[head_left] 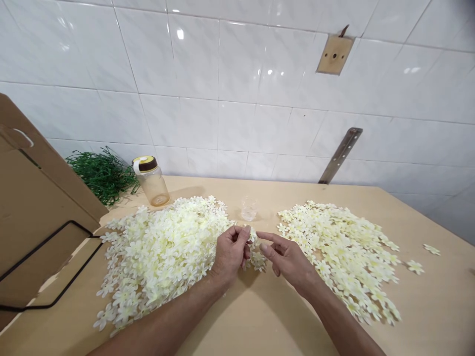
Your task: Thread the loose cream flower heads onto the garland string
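Note:
My left hand [233, 248] is closed, thumb and fingers pinching a small white artificial flower [253, 234]. Opposite it, my right hand [287, 257] stretches its index finger toward that flower, the thumb held a little apart; nothing shows in its grasp. Below the hands lie a few loose flowers [259, 261]. A large heap of cream-white flowers [163, 247] spreads beside my left hand. To the right of my right hand lies a flatter spread of similar flowers [341, 252]. Just beyond my hands stands a small clear plastic cup [249, 208].
A bottle with a brown and yellow lid [151, 183] stands behind the left heap, next to green artificial stems [102, 175]. A cardboard box [37, 198] and a black wire frame [55, 299] flank the left. A metal bracket [340, 155] is against the tiled wall [237, 64].

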The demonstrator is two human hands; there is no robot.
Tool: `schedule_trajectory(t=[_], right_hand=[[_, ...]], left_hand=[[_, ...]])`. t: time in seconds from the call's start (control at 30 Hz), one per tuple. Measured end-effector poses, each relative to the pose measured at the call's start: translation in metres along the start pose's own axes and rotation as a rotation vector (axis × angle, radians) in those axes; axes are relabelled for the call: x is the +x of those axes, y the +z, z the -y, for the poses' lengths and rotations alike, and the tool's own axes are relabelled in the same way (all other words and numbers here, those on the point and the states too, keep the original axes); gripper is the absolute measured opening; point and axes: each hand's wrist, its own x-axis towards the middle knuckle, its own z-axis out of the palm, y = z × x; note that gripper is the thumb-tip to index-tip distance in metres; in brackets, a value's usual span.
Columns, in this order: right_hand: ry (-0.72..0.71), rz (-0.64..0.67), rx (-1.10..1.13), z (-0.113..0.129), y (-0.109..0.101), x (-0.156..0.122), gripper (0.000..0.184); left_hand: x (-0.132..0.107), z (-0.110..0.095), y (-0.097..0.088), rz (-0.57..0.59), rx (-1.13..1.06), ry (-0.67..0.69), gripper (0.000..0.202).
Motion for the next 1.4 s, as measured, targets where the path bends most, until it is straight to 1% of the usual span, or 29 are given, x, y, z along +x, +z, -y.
schedule_trajectory(t=[0.07, 0.17, 0.23, 0.33, 0.43, 0.53, 0.7, 0.87, 1.03, 1.13, 1.23, 1.3, 1.4], right_hand=[[0.003, 0.002, 0.026, 0.002, 0.001, -0.001, 0.053], [-0.012, 0.060, 0.120, 0.005, 0.004, -0.001, 0.046], [-0.007, 0.067, 0.171, 0.006, 0.006, 0.000, 0.044], [0.045, 0.030, 0.272, 0.007, 0.007, 0.001, 0.047], [0.061, 0.055, 0.332, 0.006, 0.007, 0.001, 0.045], [0.048, 0.067, 0.312, 0.004, 0.006, 0.002, 0.041], [0.052, 0.006, 0.306, -0.001, 0.004, 0.004, 0.041], [0.049, 0.005, 0.308, -0.003, 0.002, 0.004, 0.043], [0.045, 0.033, 0.286, -0.002, 0.003, 0.003, 0.042], [0.051, 0.045, 0.270, -0.002, 0.005, 0.002, 0.042], [0.062, 0.036, 0.271, -0.002, 0.005, 0.002, 0.042], [0.077, 0.025, 0.280, -0.004, 0.005, 0.003, 0.041], [0.102, 0.029, 0.306, -0.006, 0.005, 0.003, 0.041]], left_hand=[[-0.001, 0.002, 0.000, 0.029, 0.044, -0.007, 0.040], [-0.004, 0.003, 0.002, 0.071, 0.130, -0.003, 0.038], [-0.006, 0.003, 0.003, 0.090, 0.172, 0.023, 0.037], [-0.007, 0.001, 0.005, 0.100, 0.173, 0.074, 0.036], [-0.007, 0.000, 0.006, 0.099, 0.151, 0.081, 0.036], [-0.007, 0.000, 0.006, 0.101, 0.147, 0.074, 0.034], [-0.008, 0.000, 0.005, 0.107, 0.179, 0.077, 0.032], [-0.009, 0.000, 0.004, 0.086, 0.175, 0.054, 0.038], [-0.008, 0.002, 0.004, 0.139, 0.099, -0.034, 0.044], [-0.007, 0.002, 0.003, 0.199, 0.054, -0.092, 0.046], [-0.007, 0.000, 0.003, 0.238, 0.022, -0.091, 0.045], [-0.006, -0.001, 0.003, 0.217, 0.016, -0.073, 0.042], [-0.004, -0.001, 0.002, 0.136, 0.031, -0.050, 0.041]])
